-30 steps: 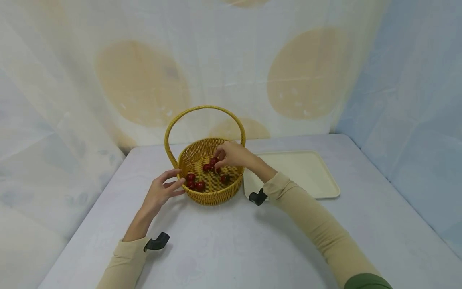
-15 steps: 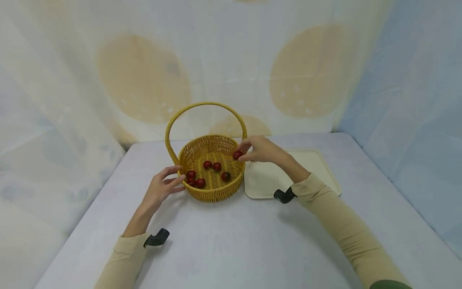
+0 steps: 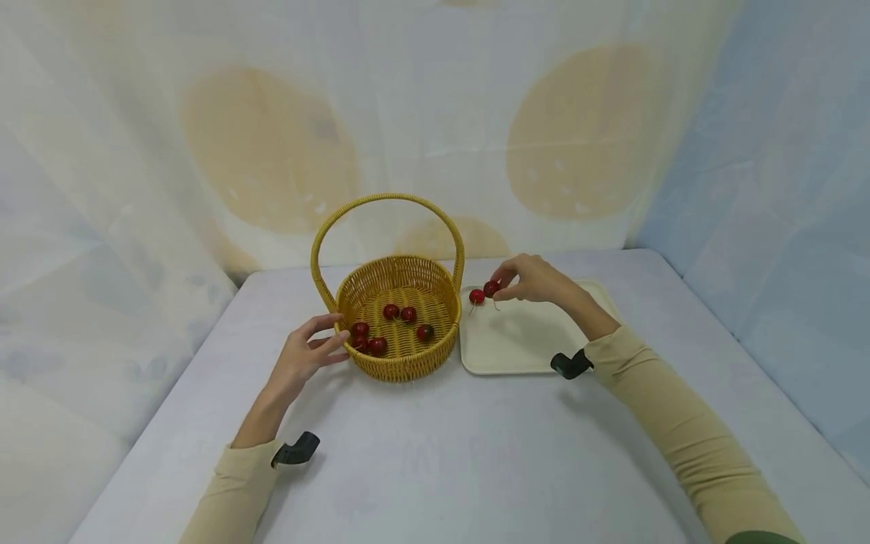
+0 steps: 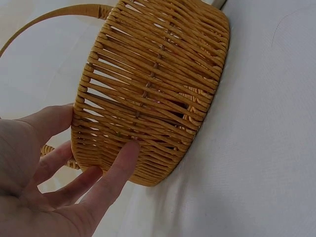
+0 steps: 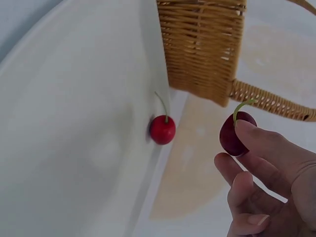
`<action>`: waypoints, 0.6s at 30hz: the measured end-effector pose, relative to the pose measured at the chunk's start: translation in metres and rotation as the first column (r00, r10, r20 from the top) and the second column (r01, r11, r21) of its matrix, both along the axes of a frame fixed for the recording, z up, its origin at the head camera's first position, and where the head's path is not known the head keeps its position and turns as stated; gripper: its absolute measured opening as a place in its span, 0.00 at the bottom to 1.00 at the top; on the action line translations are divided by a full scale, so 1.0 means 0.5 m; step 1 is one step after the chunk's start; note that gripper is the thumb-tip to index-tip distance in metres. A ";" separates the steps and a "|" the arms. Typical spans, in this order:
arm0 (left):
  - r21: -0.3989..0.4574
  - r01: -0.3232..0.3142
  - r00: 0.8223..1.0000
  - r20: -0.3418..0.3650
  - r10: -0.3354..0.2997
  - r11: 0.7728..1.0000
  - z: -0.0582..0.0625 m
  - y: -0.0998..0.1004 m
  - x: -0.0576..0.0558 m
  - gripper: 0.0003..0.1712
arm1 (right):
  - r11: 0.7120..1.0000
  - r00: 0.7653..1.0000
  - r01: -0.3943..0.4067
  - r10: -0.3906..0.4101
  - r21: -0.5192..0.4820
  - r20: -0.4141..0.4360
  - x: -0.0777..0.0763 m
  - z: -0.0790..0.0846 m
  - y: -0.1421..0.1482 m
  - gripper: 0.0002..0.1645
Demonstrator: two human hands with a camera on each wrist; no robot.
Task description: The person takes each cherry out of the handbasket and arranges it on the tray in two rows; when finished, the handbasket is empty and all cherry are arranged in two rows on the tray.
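My left hand (image 3: 304,357) holds the near-left rim of a yellow woven basket (image 3: 401,370). In the left wrist view, the fingers (image 4: 116,173) lie against its outer weave. Several dark red cherries (image 3: 391,311) lie inside, some by the left wall and others toward the middle and right. My right hand (image 3: 537,281) pinches one stemmed cherry (image 5: 232,134) between thumb and fingers, above a cream tray (image 3: 523,340). Another cherry (image 5: 163,130), brighter red with a green stem, rests near the tray's far-left corner, close to the basket.
The basket's tall arched handle (image 3: 387,196) stands upright. The tray sits directly right of the basket on a pale cloth-covered table (image 3: 421,461). Patterned curtains (image 3: 435,113) hang behind the table and along both sides. A black mount (image 3: 572,366) juts from the right wrist.
My right hand has lifted cherries from the basket and moved right over the tray. One cherry now lies on the tray; another is still pinched. The left hand stays at the basket rim.
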State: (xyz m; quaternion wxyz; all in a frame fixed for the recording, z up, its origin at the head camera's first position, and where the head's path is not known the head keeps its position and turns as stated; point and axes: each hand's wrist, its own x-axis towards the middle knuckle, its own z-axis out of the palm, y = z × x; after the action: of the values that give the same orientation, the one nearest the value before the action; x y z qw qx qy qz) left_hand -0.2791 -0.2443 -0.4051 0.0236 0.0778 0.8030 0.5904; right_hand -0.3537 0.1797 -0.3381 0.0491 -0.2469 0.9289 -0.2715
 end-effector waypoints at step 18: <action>-0.017 -0.004 1.000 0.004 0.004 1.000 -0.005 -0.003 -0.002 0.39 | 0.991 0.986 0.136 -0.134 -0.011 0.102 -0.064 -0.079 0.025 0.21</action>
State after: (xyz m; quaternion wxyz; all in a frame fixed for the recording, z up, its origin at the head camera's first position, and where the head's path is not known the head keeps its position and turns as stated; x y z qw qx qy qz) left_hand -0.2801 -0.2456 -0.4075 0.0246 0.0745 0.8081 0.5838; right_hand -0.3857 0.1921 -0.3776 0.0755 -0.1696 0.9374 -0.2947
